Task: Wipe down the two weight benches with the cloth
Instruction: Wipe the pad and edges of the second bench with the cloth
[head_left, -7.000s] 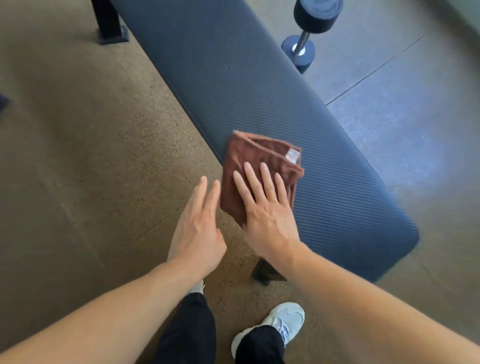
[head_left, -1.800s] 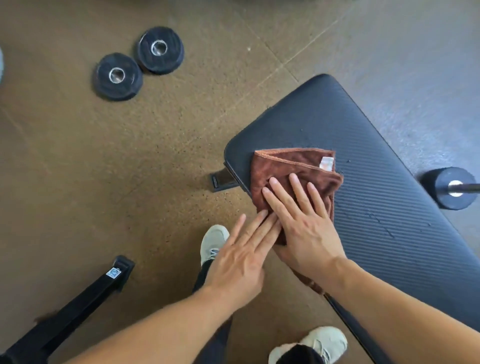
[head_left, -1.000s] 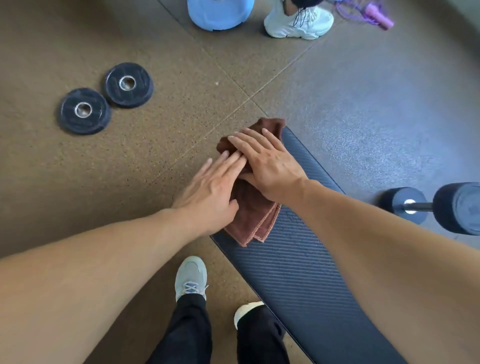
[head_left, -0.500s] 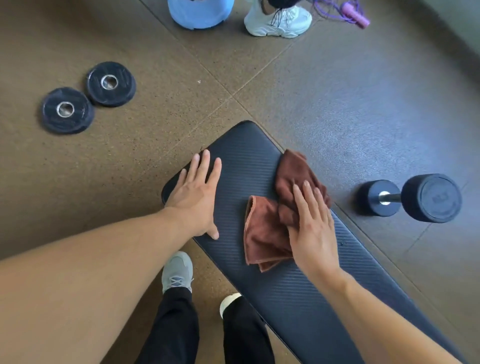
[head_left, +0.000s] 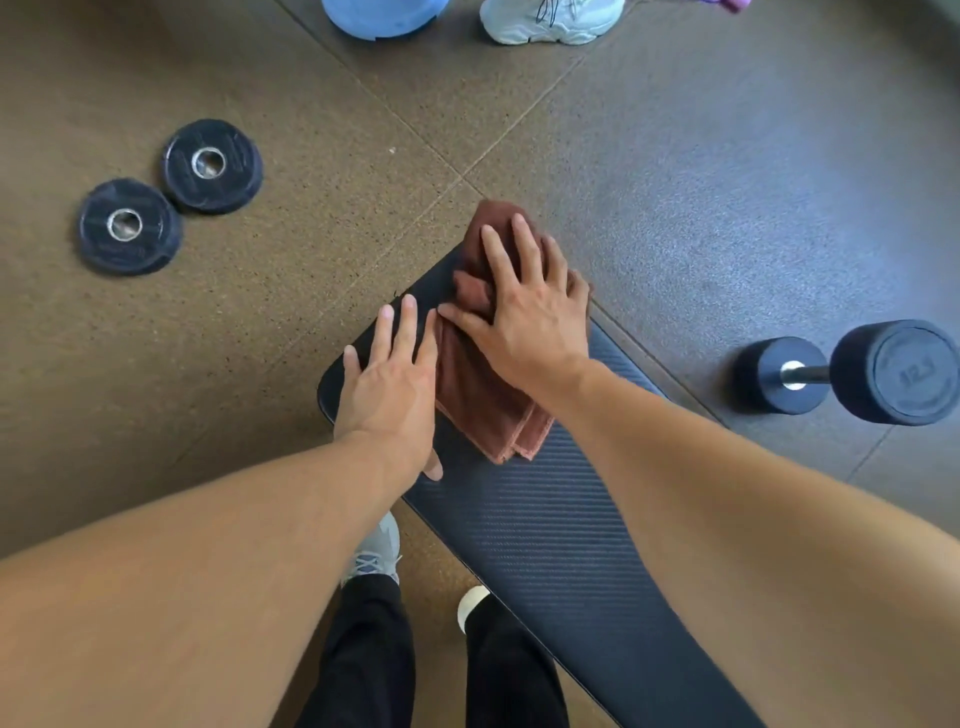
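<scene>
Standing at the near-left side of a dark ribbed bench (head_left: 545, 525), which is running from the far end at centre toward the near right. Pressing the right hand (head_left: 524, 322) flat on a brown cloth (head_left: 483, 400), fingers straight and slightly spread, thumb pointing left across the folds; no curling round the fabric. Cloth lying bunched at the far end of the bench pad, its far part hanging over the far edge, its hemmed corners pointing near. Resting the left hand (head_left: 389, 384) flat on the bare pad just left of the cloth, fingers straight and close together, index side touching the cloth edge, holding nothing.

Lying on the brown floor (head_left: 291, 218) at the far left: two black weight plates (head_left: 169, 197), side by side and touching, each with a metal-ringed centre hole; raised lettering on them too small to read. Lying on the floor at the right, well apart from the bench: a black dumbbell (head_left: 852, 371) with a metal handle, the near end face showing embossed figures appearing to read "12.5". Showing at the far edge: a pale blue rounded object (head_left: 384, 15) and a light-coloured sneaker (head_left: 550, 21), both cut off. Showing near, below the arms: black trousers (head_left: 363, 654) and two light shoes (head_left: 374, 556) beside the bench.
</scene>
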